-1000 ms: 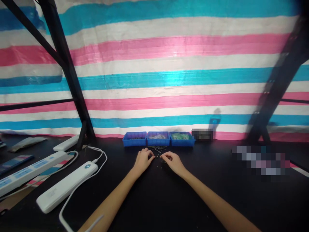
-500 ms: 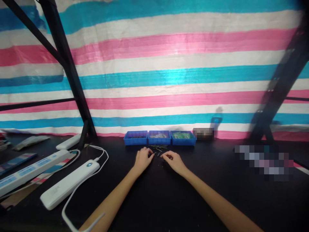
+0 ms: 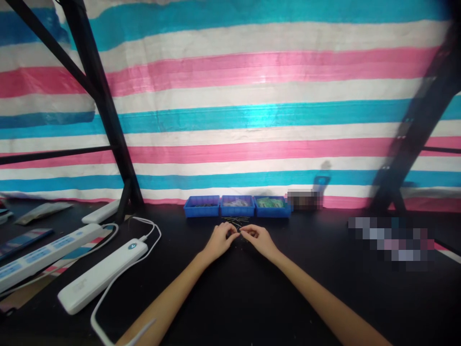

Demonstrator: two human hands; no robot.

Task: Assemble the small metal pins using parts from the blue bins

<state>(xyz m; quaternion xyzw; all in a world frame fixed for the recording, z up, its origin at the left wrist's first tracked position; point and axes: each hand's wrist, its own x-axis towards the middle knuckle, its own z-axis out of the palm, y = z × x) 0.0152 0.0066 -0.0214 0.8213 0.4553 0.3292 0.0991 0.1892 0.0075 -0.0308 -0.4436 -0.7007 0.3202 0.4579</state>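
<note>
in the head view, two bare hands are meeting near the middle of the black bench (image 3: pixel 234 298). the left hand (image 3: pixel 221 240) is curling inward, and its thumb and forefinger tips are lying close together. the right hand (image 3: pixel 261 240) is facing it from the other side, thumb and forefinger also nearly pinching. the fingertips of both hands are sitting just beside each other, and it is not possible to tell whether either grip is clamping a small piece, since anything there is too small to make out. thin metal rods (image 3: pixel 235 219) are lying crossed in a loose pile just beyond the fingertips, in front of three blue plastic trays standing side by side. the left tray (image 3: pixel 202 212) is holding small dark pieces, the middle tray (image 3: pixel 236 211) pale, clear-looking pieces, and the right tray (image 3: pixel 272 212) green and whitish ones. well to the left, a white power strip (image 3: pixel 46 254) is lying beyond a long white device (image 3: pixel 103 276) with a white cable (image 3: pixel 92 317) looping around it. a striped tarp (image 3: pixel 252 151) is hanging behind everything.
</note>
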